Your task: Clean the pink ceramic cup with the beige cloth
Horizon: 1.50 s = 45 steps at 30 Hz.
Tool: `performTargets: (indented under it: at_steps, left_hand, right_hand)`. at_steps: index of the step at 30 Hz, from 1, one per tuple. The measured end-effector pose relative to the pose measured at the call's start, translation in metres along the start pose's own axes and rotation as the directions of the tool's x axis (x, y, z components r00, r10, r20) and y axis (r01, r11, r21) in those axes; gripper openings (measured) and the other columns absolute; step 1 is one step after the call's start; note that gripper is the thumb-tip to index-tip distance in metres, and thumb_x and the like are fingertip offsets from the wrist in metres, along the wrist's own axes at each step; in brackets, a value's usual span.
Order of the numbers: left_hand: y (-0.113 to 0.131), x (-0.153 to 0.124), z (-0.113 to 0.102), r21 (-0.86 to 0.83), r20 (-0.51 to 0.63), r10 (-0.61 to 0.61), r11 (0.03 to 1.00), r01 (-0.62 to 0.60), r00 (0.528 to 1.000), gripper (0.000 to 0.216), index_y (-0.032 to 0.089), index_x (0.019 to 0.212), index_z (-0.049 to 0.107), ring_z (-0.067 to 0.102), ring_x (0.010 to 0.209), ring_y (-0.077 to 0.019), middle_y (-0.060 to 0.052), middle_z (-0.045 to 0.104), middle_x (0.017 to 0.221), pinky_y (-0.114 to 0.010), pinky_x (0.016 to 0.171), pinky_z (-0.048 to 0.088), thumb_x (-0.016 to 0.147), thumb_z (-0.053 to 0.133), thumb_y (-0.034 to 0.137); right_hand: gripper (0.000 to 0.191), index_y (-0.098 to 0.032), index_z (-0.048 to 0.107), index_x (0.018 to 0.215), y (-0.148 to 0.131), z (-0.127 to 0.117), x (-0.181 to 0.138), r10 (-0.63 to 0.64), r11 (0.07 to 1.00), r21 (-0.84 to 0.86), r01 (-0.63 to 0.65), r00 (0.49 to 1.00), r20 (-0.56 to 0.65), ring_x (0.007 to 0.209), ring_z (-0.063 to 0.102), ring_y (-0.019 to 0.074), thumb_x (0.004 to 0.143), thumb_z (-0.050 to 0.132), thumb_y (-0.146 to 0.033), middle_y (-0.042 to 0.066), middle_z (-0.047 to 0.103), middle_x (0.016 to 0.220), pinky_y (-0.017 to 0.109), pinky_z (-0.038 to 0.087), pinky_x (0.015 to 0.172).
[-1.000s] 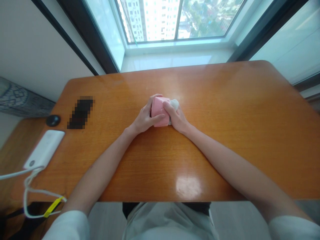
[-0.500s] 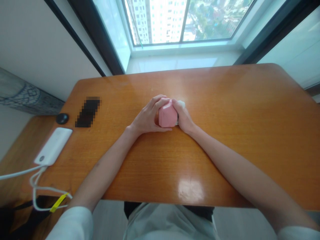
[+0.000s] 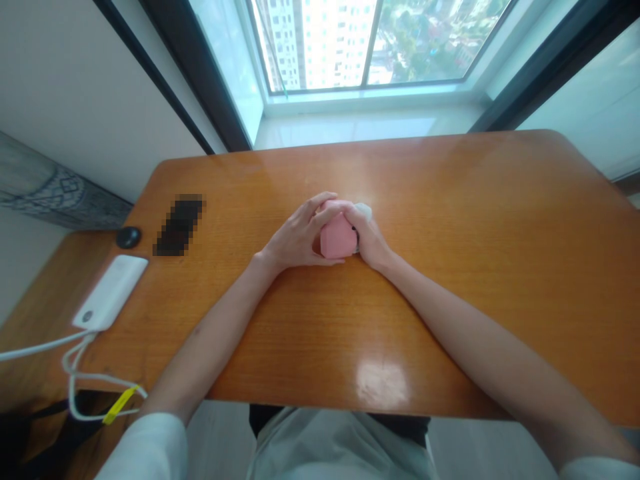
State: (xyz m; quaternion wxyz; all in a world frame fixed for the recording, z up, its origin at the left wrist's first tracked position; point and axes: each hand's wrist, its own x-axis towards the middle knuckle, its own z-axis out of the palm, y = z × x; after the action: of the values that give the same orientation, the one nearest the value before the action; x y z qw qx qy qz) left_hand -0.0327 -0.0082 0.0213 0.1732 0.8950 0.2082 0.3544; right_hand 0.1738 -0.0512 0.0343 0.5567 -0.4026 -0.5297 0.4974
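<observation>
A small pink box-shaped object [image 3: 338,239] rests at the middle of the orange wooden table [image 3: 450,220], held between both hands. My left hand [image 3: 295,237] wraps its fingers over the top and left side of the pink object. My right hand [image 3: 369,237] grips its right side, fingers curled. A bit of white material [image 3: 364,210] shows behind my right hand's fingers; what it is I cannot make out.
A white power bank [image 3: 111,292] with a white cable [image 3: 75,380] lies at the table's left edge. A small black round object [image 3: 129,237] and a blurred dark patch [image 3: 179,225] sit beside it. A large window [image 3: 370,40] lies beyond the table.
The pink object has turned in my hands, from a flat face up to a corner towards me. My left fingers have closed further over its top.
</observation>
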Motion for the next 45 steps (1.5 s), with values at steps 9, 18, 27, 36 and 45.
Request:
performTargets:
  at_steps: [9, 18, 27, 36, 45]
  left_hand:
    - [0.001, 0.000, 0.005, -0.140, -0.003, -0.053, 0.989, 0.052, 0.999, 0.131, 0.037, 0.177, 0.035, 0.051, 0.163, -0.0460, -0.018, 0.047, 0.177, -0.067, 0.132, 0.050, 0.072, 0.099, 0.082]
    - [0.009, 0.002, 0.006, -0.206, 0.029, -0.167, 0.964, 0.169, 0.986, 0.133, 0.032, 0.179, 0.026, 0.061, 0.153, -0.0435, -0.020, 0.048, 0.176, -0.061, 0.126, 0.055, 0.077, 0.097, 0.079]
    - [0.008, 0.001, 0.009, -0.175, -0.011, -0.187, 0.967, 0.183, 0.982, 0.124, 0.031, 0.177, 0.032, 0.061, 0.152, -0.0443, -0.020, 0.054, 0.171, -0.063, 0.125, 0.055, 0.081, 0.093, 0.080]
    - [0.011, 0.003, 0.007, -0.216, 0.013, -0.251, 0.944, 0.248, 0.968, 0.120, 0.031, 0.174, 0.034, 0.070, 0.140, -0.0405, -0.018, 0.064, 0.159, -0.061, 0.121, 0.058, 0.082, 0.092, 0.081]
    - [0.012, 0.003, 0.010, -0.148, -0.012, -0.211, 0.967, 0.207, 0.977, 0.135, 0.032, 0.178, 0.026, 0.065, 0.148, -0.0442, -0.021, 0.052, 0.172, -0.063, 0.124, 0.056, 0.074, 0.098, 0.079]
  right_hand:
    - [0.067, -0.024, 0.063, 0.077, 0.002, -0.002, -0.002, 0.035, 0.999, 0.029, -0.035, 0.999, 0.007, 0.064, 0.044, 0.0135, 0.097, 0.067, -0.088, -0.002, 0.054, 0.071, 0.031, 0.037, 0.059]
    - [0.074, -0.025, 0.062, 0.075, 0.005, -0.004, -0.001, 0.069, 0.998, 0.012, -0.068, 0.997, -0.033, 0.067, 0.048, 0.0157, 0.093, 0.063, -0.096, -0.001, 0.056, 0.071, 0.032, 0.041, 0.060]
    - [0.074, -0.025, 0.057, 0.073, 0.004, -0.002, 0.000, 0.061, 0.998, 0.017, -0.060, 0.996, -0.062, 0.066, 0.044, 0.0154, 0.092, 0.063, -0.097, -0.001, 0.052, 0.071, 0.032, 0.037, 0.058]
    - [0.076, -0.024, 0.067, 0.078, 0.008, -0.003, 0.001, 0.060, 0.998, 0.038, -0.059, 0.998, -0.028, 0.067, 0.051, 0.0166, 0.095, 0.057, -0.097, 0.001, 0.061, 0.074, 0.032, 0.042, 0.060]
    - [0.083, -0.025, 0.066, 0.078, 0.012, -0.002, 0.004, 0.118, 0.984, 0.134, -0.118, 0.993, 0.009, 0.065, 0.056, 0.0166, 0.091, 0.049, -0.106, 0.000, 0.062, 0.069, 0.032, 0.045, 0.060]
